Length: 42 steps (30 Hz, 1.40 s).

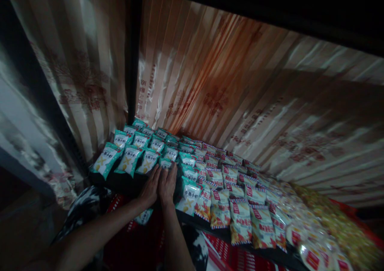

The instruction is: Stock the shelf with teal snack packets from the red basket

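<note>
Side by side at the front of the shelf, my left hand and my right hand reach in with fingers held close together. Between their fingertips is a teal-and-white snack bag, partly covered by the fingers. Rows of matching teal snack bags stand tilted back to the left and behind. Just right of my right hand stands another teal bag. Below my left wrist, a further teal bag lies low near the red material, partly hidden by the forearm.
Rows of red-and-white snack bags fill the shelf to the right. Beyond them are round clear-wrapped packs and yellow-wrapped items. Pleated printed curtain hangs behind, with a dark upright post at the corner.
</note>
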{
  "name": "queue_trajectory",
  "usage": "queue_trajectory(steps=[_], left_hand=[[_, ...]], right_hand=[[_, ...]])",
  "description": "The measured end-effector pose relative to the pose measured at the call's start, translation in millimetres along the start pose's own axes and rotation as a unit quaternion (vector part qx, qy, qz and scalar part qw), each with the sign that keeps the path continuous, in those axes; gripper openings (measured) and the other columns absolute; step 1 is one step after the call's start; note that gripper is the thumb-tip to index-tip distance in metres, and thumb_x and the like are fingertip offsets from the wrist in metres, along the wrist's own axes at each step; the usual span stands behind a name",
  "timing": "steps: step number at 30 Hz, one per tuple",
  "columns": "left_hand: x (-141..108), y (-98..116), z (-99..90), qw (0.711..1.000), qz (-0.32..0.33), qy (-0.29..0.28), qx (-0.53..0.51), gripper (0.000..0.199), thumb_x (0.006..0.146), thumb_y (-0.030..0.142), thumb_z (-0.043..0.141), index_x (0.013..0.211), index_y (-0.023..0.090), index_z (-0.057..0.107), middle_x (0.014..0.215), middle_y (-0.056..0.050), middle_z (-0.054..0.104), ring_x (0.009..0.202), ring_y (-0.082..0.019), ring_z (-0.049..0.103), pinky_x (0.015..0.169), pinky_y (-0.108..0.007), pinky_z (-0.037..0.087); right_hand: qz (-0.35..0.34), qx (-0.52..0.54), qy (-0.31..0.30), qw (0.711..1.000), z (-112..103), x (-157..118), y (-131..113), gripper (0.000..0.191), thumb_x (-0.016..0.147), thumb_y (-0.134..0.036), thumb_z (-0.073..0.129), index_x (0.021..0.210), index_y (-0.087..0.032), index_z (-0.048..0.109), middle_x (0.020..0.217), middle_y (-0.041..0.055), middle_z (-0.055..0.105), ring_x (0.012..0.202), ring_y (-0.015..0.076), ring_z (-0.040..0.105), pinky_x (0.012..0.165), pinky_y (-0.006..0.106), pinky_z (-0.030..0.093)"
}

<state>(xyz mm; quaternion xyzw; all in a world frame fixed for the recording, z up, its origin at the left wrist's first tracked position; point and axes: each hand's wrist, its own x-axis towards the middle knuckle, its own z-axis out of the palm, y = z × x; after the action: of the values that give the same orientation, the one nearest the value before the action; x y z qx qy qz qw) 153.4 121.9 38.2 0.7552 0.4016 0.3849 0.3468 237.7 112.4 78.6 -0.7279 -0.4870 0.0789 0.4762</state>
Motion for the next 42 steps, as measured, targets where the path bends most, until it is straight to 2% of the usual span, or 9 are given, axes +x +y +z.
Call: queue_trajectory(steps=[3, 7, 11, 15, 18, 22, 27, 34, 42], left_hand=[[0.4, -1.9, 3.1, 0.999, -0.036, -0.018, 0.002, 0.050, 0.090, 0.018, 0.027, 0.141, 0.016, 0.026, 0.153, -0.011, 0.019, 0.140, -0.018, 0.017, 0.115, -0.043, 0.019], [-2.4, 1.5, 1.4, 0.999, -0.024, -0.028, 0.014, 0.050, 0.090, 0.024, 0.033, 0.139, 0.016, 0.028, 0.153, -0.010, 0.020, 0.140, -0.017, 0.013, 0.116, -0.043, 0.015], [-8.4, 16.1, -8.5, 0.999, -0.030, -0.014, -0.010, 0.052, 0.090, 0.030, 0.036, 0.139, 0.016, 0.029, 0.153, -0.011, 0.018, 0.140, -0.019, 0.014, 0.115, -0.043, 0.018], [-16.0, 34.6, -13.0, 0.998, -0.017, -0.006, -0.059, 0.051, 0.092, 0.030, 0.029, 0.142, 0.018, 0.027, 0.151, -0.008, 0.024, 0.139, -0.017, 0.022, 0.115, -0.037, 0.022], [-21.1, 44.8, -6.1, 0.998, 0.015, -0.040, -0.048, 0.050, 0.092, 0.026, 0.026, 0.142, 0.017, 0.027, 0.150, -0.008, 0.029, 0.138, -0.016, 0.024, 0.115, -0.038, 0.021], [-27.7, 55.1, 11.0, 0.993, 0.078, -0.083, 0.014, 0.048, 0.090, 0.025, 0.036, 0.137, 0.019, 0.036, 0.149, -0.007, 0.031, 0.139, -0.019, 0.022, 0.116, -0.042, 0.020], [-39.2, 64.8, 29.2, 0.994, 0.052, -0.099, 0.007, 0.051, 0.090, 0.020, 0.030, 0.141, 0.014, 0.029, 0.147, -0.013, 0.033, 0.135, -0.019, 0.032, 0.112, -0.041, 0.029], [-50.9, 64.7, 41.8, 0.990, 0.062, -0.122, 0.015, 0.052, 0.090, 0.024, 0.033, 0.140, 0.013, 0.029, 0.142, -0.015, 0.041, 0.130, -0.020, 0.040, 0.108, -0.041, 0.035], [-58.9, 64.2, 32.4, 0.994, 0.070, -0.075, 0.031, 0.048, 0.090, 0.024, 0.034, 0.137, 0.015, 0.035, 0.139, -0.013, 0.045, 0.128, -0.019, 0.043, 0.107, -0.040, 0.038]], right_hand=[[-0.003, -0.002, 0.005, 1.000, 1.2, -12.0, -3.0, 0.063, 0.093, -0.045, 0.026, 0.141, -0.005, 0.029, 0.146, 0.0221, 0.028, 0.137, 0.0285, 0.024, 0.106, 0.050, 0.028], [-0.013, -0.018, 0.004, 1.000, -0.2, -24.8, -4.9, 0.061, 0.093, -0.044, 0.026, 0.141, -0.005, 0.030, 0.146, 0.0229, 0.027, 0.138, 0.0287, 0.023, 0.106, 0.051, 0.029], [-0.047, -0.031, -0.002, 0.998, -7.5, -34.2, -8.9, 0.058, 0.094, -0.041, 0.025, 0.139, -0.005, 0.033, 0.146, 0.0216, 0.030, 0.138, 0.0268, 0.023, 0.106, 0.050, 0.029], [-0.097, -0.038, 0.011, 0.994, -24.9, -42.6, -18.0, 0.055, 0.095, -0.038, 0.023, 0.134, -0.003, 0.039, 0.144, 0.0217, 0.034, 0.137, 0.0247, 0.026, 0.107, 0.048, 0.030], [-0.112, -0.039, 0.039, 0.992, -45.4, -47.8, -24.6, 0.052, 0.095, -0.036, 0.024, 0.134, -0.006, 0.040, 0.146, 0.0194, 0.031, 0.137, 0.0238, 0.025, 0.106, 0.049, 0.030], [-0.109, -0.055, 0.090, 0.988, -73.1, -52.7, -21.4, 0.051, 0.095, -0.036, 0.023, 0.133, -0.007, 0.041, 0.146, 0.0198, 0.028, 0.138, 0.0263, 0.022, 0.106, 0.052, 0.028], [-0.059, -0.096, 0.187, 0.976, -91.9, -60.7, 3.3, 0.054, 0.095, -0.040, 0.024, 0.133, -0.006, 0.040, 0.146, 0.0236, 0.026, 0.138, 0.0304, 0.019, 0.105, 0.055, 0.026], [-0.013, -0.062, 0.170, 0.983, -90.6, -75.0, 30.5, 0.058, 0.094, -0.043, 0.022, 0.133, -0.004, 0.039, 0.136, 0.0251, 0.042, 0.130, 0.0302, 0.035, 0.101, 0.053, 0.031], [0.000, -0.018, 0.162, 0.987, -85.4, -82.5, 20.3, 0.059, 0.093, -0.046, 0.023, 0.132, -0.006, 0.040, 0.135, 0.0234, 0.042, 0.129, 0.0292, 0.036, 0.102, 0.051, 0.030]])
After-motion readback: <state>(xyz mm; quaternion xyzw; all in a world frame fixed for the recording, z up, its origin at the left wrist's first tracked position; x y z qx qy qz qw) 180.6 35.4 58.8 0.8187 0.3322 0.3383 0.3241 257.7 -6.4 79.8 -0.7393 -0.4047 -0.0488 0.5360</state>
